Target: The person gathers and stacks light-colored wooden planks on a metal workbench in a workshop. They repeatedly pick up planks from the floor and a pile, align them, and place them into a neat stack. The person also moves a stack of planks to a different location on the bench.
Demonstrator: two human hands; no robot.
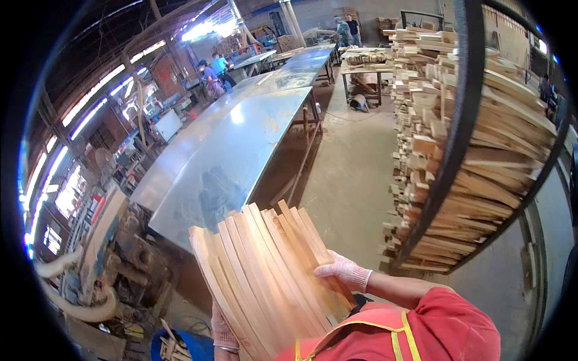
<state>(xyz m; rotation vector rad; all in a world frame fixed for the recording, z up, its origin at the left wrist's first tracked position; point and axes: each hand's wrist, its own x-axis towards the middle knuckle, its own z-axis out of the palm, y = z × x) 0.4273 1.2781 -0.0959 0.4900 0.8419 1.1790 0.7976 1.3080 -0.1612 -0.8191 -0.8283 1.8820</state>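
Observation:
A wide bundle of pale wooden strips [265, 271] is held against my front, its strips side by side with uneven far ends. My right hand [346, 271], in a white knitted glove, grips the bundle's right edge, thumb on top of the strips. At the lower left, my gloved left hand [221, 328] is pressed to the bundle's left side; its fingers are hidden behind the wood. Just beyond the strips' far ends is a long metal-topped table [241, 144], its shiny surface dusty and smudged.
A tall dark metal rack [463, 120] packed with wooden pieces stands at the right. Machinery with a pale hose [90, 307] is at the left, near a blue bin [195, 348] of wood scraps. Two people [220, 72] are far left; others stand at the back. Concrete floor [346, 174] runs between table and rack.

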